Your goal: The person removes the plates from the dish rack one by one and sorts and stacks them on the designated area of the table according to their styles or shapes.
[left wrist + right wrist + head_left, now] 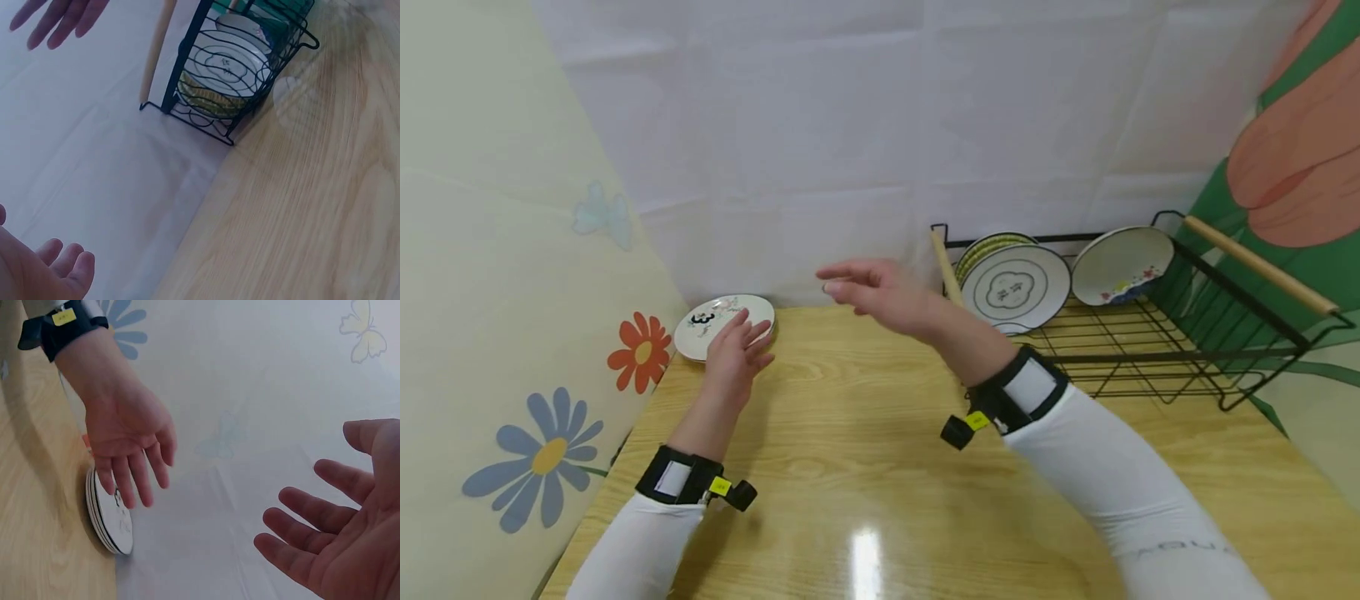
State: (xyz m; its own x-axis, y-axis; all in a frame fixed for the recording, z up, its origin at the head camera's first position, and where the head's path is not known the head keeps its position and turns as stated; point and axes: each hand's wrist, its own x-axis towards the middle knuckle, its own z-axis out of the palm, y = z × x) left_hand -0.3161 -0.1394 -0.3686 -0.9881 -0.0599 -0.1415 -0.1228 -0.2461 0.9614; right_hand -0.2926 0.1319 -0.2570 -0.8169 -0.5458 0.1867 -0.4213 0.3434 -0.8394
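My left hand (733, 362) is in the air close to a stack of white plates (730, 310) at the table's back left, its fingers loosely spread and holding nothing. The top plate bears a black and floral pattern. Further right, my right hand (880, 293) hovers left of the dish rack, also with nothing in it; the right wrist view shows its fingers (312, 509) spread apart. In the black wire rack (1120, 360) stand a white plate with a dark printed emblem (1015, 287), green-patterned plates (973, 254) behind it, and a white dish with coloured flowers (1123, 262).
The rack has wooden handles (1258, 262) and stands at the back right of the wooden table (842, 450). A white cloth (805, 150) hangs behind the table. Painted flowers cover the left wall (497, 292); a green and pink print (1307, 158) is on the right.
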